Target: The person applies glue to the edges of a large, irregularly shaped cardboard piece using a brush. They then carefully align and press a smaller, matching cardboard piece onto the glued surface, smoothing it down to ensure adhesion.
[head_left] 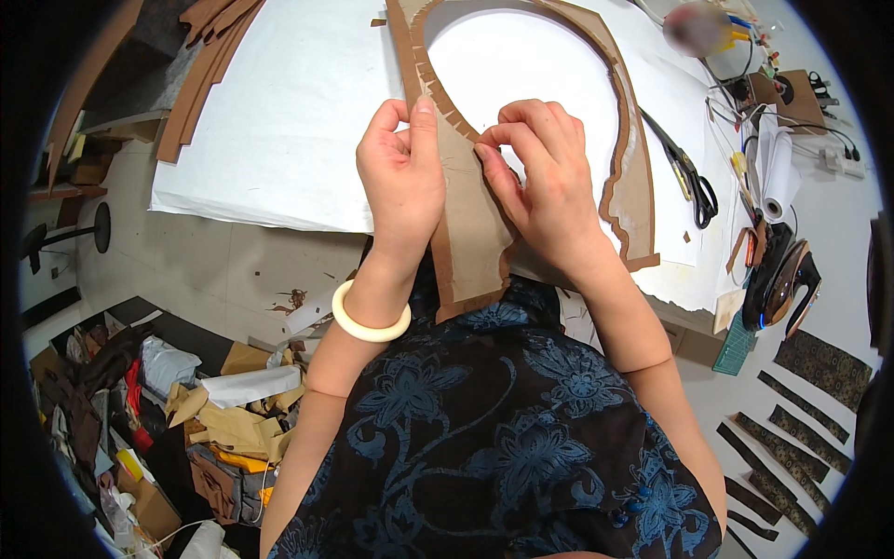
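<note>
At far left, low: heap of mixed scraps (237, 429), brown, tan, white and black pieces jumbled together. Above it, a few long brown strips (200, 107) lie over the bench's left side.

Left hand (402, 172): thumb laid along the left edge of the beige fabric piece (470, 242), fingers curled, pinching the brown border between thumb and fingers. Cream bangle (371, 326) on that wrist. Fabric piece sits at bench centre, a large curved loop with a snipped brown inner edge; its lower left end overhangs the bench front, just above the wearer's dark blue-flowered garment (521, 438).

Right hand (549, 172): thumb and forefinger pressed together, pinching the inner edge of the same piece; other fingers bent. This hand and its forearm hide part of the loop.

Black scissors (687, 172) lie just right of the loop, apart from both hands. Farther right: white roll (780, 177), cables, then clothes iron (799, 279) near the bench's right end, green gridded sheet (734, 347) below. Dark patterned strips (824, 368) at lower right, spread on a pale surface; cannot tell which.

Room, left to right: pale floor (219, 270) with small brown offcuts; bench (279, 140) under white covering (307, 74), its front edge partly behind the forearms.
</note>
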Available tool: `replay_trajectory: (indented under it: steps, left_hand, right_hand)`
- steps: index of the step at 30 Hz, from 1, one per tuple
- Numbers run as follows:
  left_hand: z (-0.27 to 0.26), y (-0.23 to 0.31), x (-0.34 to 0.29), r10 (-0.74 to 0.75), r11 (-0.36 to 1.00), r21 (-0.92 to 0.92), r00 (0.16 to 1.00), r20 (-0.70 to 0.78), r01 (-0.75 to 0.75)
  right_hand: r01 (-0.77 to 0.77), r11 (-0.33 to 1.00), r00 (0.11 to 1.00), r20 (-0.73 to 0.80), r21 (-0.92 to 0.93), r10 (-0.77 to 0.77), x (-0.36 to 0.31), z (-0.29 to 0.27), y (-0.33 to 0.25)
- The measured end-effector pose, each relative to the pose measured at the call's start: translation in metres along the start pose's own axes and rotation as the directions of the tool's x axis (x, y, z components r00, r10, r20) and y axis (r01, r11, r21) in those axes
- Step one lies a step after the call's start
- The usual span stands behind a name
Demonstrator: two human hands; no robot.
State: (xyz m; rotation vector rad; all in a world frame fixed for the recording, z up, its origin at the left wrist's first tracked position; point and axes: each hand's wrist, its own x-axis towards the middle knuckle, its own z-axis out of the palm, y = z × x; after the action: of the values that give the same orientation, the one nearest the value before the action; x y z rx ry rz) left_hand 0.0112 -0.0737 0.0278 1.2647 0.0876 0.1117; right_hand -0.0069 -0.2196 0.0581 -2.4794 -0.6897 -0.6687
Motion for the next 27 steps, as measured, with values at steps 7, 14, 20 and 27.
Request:
replay_trajectory:
  steps: [7, 14, 20, 27]
  left_hand:
    - [-0.006, -0.004, 0.005, -0.022, 0.999, -0.030, 1.000, 0.008, 0.022]
    - [-0.008, 0.000, 0.004, -0.093, 0.990, -0.106, 0.996, -0.006, 0.092]
    - [-0.010, 0.002, 0.005, -0.135, 0.975, -0.180, 0.991, 0.003, 0.133]
    - [-0.011, 0.003, 0.005, -0.157, 0.969, -0.194, 0.988, 0.003, 0.154]
  right_hand:
    - [-0.081, 0.955, 0.996, 0.046, 0.286, 0.070, 0.001, -0.021, 0.005]
    - [-0.719, 0.359, 0.693, 0.578, 0.595, 0.431, 0.009, -0.010, 0.047]
    - [-0.802, -0.216, 0.507, 0.825, 0.558, 0.248, 0.009, 0.018, 0.049]
    - [-0.757, -0.213, 0.572, 0.784, 0.617, 0.242, 0.008, 0.027, 0.052]
